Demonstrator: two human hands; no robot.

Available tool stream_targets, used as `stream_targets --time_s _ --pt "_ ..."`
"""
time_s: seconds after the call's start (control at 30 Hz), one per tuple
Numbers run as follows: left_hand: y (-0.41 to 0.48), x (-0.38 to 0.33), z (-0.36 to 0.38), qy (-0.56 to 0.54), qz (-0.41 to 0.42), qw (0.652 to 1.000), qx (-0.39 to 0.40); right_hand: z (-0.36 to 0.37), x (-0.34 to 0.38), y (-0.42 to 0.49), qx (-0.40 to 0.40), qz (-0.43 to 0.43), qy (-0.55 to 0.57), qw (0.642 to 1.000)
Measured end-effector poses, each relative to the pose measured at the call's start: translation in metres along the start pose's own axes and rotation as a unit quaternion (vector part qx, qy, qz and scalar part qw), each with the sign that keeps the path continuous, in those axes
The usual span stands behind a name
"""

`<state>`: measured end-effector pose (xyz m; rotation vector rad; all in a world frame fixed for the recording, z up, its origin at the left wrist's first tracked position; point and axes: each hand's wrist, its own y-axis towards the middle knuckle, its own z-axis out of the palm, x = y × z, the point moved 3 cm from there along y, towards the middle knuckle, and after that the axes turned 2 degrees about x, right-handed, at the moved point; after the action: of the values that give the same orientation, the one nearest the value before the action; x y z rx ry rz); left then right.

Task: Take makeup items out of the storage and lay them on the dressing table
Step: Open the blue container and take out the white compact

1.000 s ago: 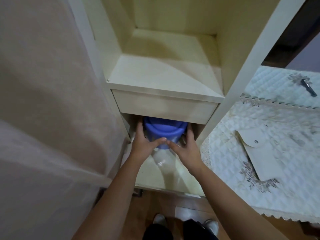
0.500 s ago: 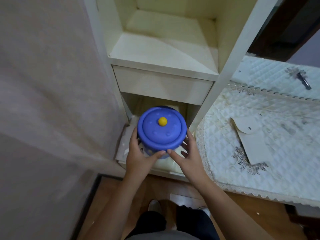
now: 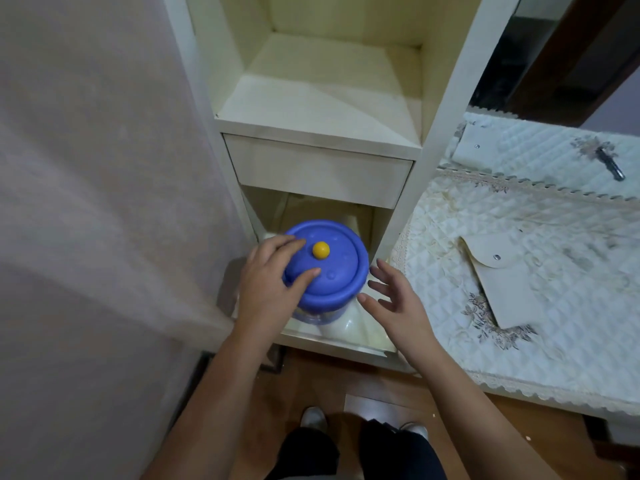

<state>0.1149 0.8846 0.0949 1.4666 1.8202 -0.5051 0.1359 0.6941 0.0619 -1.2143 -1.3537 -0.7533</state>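
Observation:
A round container with a blue lid (image 3: 337, 268) and a small yellow knob (image 3: 321, 250) stands at the front of the lower compartment of the cream shelf unit (image 3: 446, 140). My left hand (image 3: 273, 282) rests on the lid's left side, fingers spread over the top and rim. Just right of the container, my right hand (image 3: 394, 299) hovers open, fingers apart and not touching it. The dressing table's quilted cream cover (image 3: 540, 344) lies to the right.
A cream snap-flap pouch (image 3: 502, 282) lies on the table cover. A small dark tool (image 3: 610, 163) sits at the far right back. A pale wall fills the left. The shelf above the drawer front (image 3: 318, 171) holds nothing. Wooden floor and my feet are below.
The blue-lidded container came out from deep in the lower compartment to its front. My left hand shifted onto the lid's top, and my right hand let go and moved off to the right.

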Motion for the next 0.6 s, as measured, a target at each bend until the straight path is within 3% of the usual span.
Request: stream_targets --time_s 0.13,0.37,0.6 --pt "0.015 -0.009 0.014 0.024 0.014 0.998 0.048 -0.002 0.004 0.003 0.011 -0.001 -0.011 1.0" --pt "0.025 -0.014 0.016 0.022 0.017 0.999 0.025 -0.001 0.004 0.002 0.011 -0.004 -0.005 1.0" --pt "0.01 -0.004 -0.007 -0.12 -0.033 0.99 -0.07 -0.006 0.008 0.005 -0.005 -0.039 -0.048 0.998"
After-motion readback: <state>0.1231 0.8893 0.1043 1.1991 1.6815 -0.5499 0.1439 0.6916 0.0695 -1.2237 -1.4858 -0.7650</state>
